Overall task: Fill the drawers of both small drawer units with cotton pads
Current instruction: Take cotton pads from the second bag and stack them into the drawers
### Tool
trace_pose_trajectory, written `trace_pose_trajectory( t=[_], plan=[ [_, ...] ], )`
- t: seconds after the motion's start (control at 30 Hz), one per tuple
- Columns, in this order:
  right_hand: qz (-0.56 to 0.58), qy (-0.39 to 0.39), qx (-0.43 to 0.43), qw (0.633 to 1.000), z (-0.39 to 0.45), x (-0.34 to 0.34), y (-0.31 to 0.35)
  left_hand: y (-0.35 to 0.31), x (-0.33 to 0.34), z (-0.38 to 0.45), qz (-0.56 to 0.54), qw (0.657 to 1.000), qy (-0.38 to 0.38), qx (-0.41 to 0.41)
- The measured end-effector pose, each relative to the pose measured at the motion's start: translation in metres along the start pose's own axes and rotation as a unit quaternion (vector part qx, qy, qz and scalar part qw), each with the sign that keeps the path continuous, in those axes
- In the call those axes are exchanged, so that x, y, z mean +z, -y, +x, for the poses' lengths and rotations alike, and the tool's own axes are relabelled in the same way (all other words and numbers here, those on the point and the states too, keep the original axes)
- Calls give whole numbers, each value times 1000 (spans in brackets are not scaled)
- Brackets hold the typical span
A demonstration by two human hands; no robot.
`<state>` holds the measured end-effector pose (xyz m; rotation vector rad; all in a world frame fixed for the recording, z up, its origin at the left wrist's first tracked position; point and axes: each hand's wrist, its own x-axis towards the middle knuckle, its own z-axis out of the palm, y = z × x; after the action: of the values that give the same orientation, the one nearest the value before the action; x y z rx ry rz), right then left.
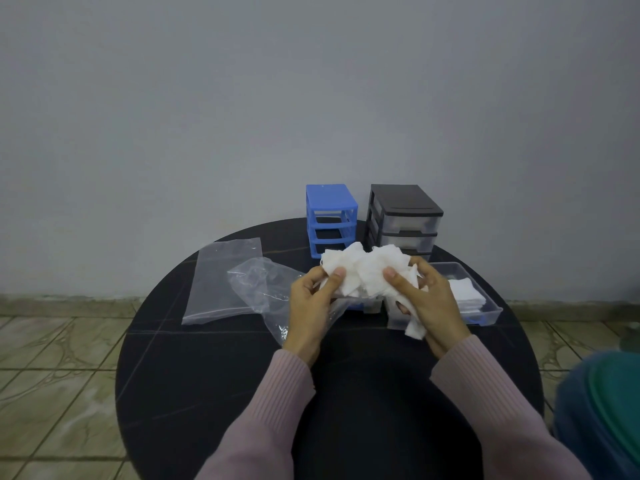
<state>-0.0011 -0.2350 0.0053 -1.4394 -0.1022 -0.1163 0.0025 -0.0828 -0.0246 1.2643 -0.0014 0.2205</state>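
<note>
Both hands, left hand (311,299) and right hand (420,299), grip pinching a loose cotton pads (367,271) bundle above desk centre; square it flat, then lower into the clear drawer (491,311) near right edge.

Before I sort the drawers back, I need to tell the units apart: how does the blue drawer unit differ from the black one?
The blue drawer unit has a blue frame; the black drawer unit has a black one. All three slots seen in the blue unit are open and hold no drawer, while the black unit has clear drawers in at least its upper two slots. The blue unit looks narrower than the black one. Both stand upright, side by side, at the far edge of the round table.
</note>
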Motion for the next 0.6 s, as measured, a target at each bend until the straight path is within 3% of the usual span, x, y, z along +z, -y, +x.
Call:
trace_pose_trajectory(
  t=[0.17, 0.43, 0.6],
  plan=[
    [-48, 94, -9, 994, -6, -2, 3, -1, 0, 0, 20, 999, -21, 19],
    [-98, 54, -23, 993, -2, 4, -2, -5, 3, -6, 49, 997, 52, 34],
    [-51, 33, -42, 997, -2, 3, -5, -10, 4, -9, 23, 997, 63, 26]
  ],
)
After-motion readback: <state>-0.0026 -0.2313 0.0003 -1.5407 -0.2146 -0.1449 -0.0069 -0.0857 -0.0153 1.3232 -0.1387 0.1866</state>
